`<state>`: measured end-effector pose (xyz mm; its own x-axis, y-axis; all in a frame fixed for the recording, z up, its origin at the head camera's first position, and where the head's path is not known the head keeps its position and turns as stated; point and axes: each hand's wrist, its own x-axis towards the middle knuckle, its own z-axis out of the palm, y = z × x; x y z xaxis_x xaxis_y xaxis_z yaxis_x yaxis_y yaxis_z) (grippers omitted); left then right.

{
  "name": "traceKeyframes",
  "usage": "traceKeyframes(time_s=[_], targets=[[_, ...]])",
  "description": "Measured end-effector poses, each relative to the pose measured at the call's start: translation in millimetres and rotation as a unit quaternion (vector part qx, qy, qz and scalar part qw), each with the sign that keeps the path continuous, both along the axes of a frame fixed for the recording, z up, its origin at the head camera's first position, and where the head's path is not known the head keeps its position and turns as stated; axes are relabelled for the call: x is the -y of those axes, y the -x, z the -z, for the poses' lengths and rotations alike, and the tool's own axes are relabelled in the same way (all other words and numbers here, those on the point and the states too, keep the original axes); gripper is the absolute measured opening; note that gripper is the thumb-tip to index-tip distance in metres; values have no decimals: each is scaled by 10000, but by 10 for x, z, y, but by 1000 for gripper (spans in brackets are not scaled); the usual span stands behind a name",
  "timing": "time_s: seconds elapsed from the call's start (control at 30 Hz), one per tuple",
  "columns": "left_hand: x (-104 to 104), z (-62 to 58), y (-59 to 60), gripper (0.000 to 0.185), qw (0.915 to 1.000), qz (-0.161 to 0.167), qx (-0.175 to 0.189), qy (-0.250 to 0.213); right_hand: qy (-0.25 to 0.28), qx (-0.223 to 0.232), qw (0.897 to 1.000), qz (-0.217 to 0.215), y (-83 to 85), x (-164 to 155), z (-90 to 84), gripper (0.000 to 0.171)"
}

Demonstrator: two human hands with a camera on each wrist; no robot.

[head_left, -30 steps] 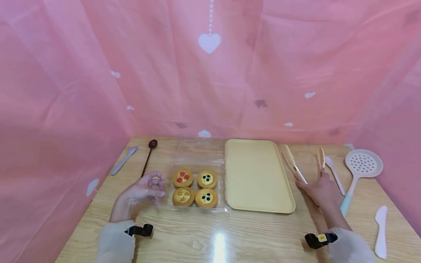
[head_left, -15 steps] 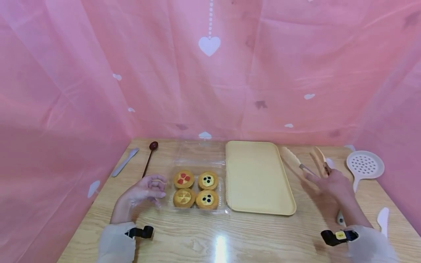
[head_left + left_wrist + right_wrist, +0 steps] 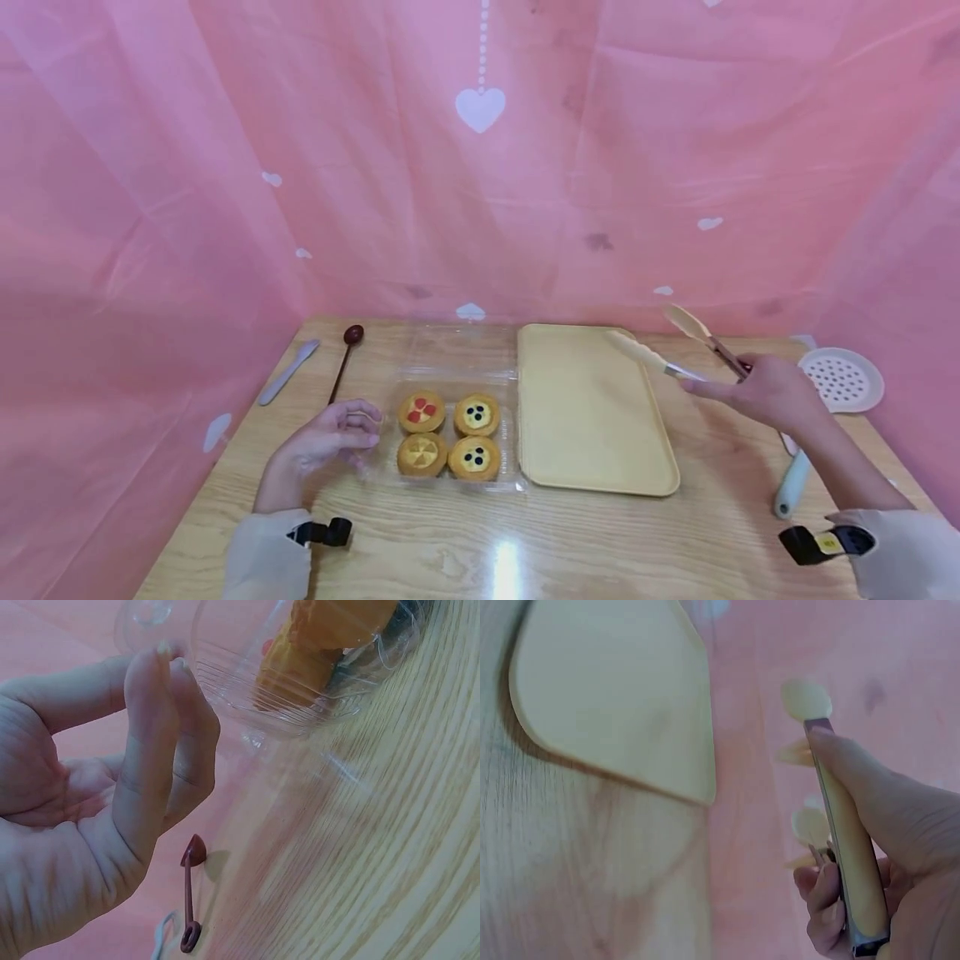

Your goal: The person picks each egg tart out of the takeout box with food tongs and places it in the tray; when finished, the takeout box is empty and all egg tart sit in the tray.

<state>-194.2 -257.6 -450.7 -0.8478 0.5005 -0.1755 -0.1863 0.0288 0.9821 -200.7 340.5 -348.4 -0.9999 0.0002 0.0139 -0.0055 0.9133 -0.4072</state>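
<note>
My right hand (image 3: 767, 390) grips a pair of tongs (image 3: 851, 855) with pale, scalloped tips and metal arms. The two arms stand apart, raised over the right side of the cream tray (image 3: 592, 408). In the right wrist view the thumb lies along one arm and the fingers curl round the other. My left hand (image 3: 330, 437), its fingers loosely bent, holds nothing visible beside the clear plastic box (image 3: 457, 346). Inside the lidded box, which is open, sit several tarts: one tart with red pieces (image 3: 422, 412), one yellow tart (image 3: 422, 455), others dotted dark, such as this tart (image 3: 474, 458).
At the back left lie a dark brown spoon (image 3: 353, 335) and a pale lilac spreader (image 3: 289, 372). To the right is a white perforated skimmer (image 3: 842, 380) with a mint handle (image 3: 792, 485), partly behind my right arm. Pink cloth (image 3: 480, 208) hangs round the wooden table (image 3: 420, 542).
My right hand has taken the tongs up off the table, turned them leftward and brought their tips over the tray. The left hand has stayed still.
</note>
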Motion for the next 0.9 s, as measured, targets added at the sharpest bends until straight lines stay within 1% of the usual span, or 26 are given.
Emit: traceKeyframes(time_s=[0.1,0.2,0.27,0.37,0.47,0.53,0.6,0.7,0.8,0.9], targets=[[-11,8,-11,36,10000,-54,47,10,-79,-352,9977,-566,-57,194,-96,60],[-15,10,-10,32,9999,-111,90,8,-172,-565,9926,-1065,-129,411,-178,57],[-15,9,-9,31,9999,-123,93,0,-226,-671,9891,-1290,-180,549,-212,56],[-17,5,-4,31,9999,-129,59,6,-274,-740,9859,-1476,-253,731,-250,57],[-14,3,-1,32,9999,-141,55,21,-221,-742,9817,-1742,-290,888,-276,65],[-13,3,3,32,9999,-155,77,10,-191,-753,9777,-1952,-288,988,-284,72],[-14,2,6,33,9998,-169,112,-20,-138,-710,9725,-2215,-270,1093,-284,74],[-16,2,7,32,9998,-183,111,-44,-163,-537,9641,-2594,-230,1272,-263,73],[-15,14,4,29,9999,-123,32,-71,-349,-318,9527,-3004,-193,1469,-221,69],[-18,34,3,28,9999,-36,-81,-133,-583,-181,9432,-3264,-165,1666,-179,69]])
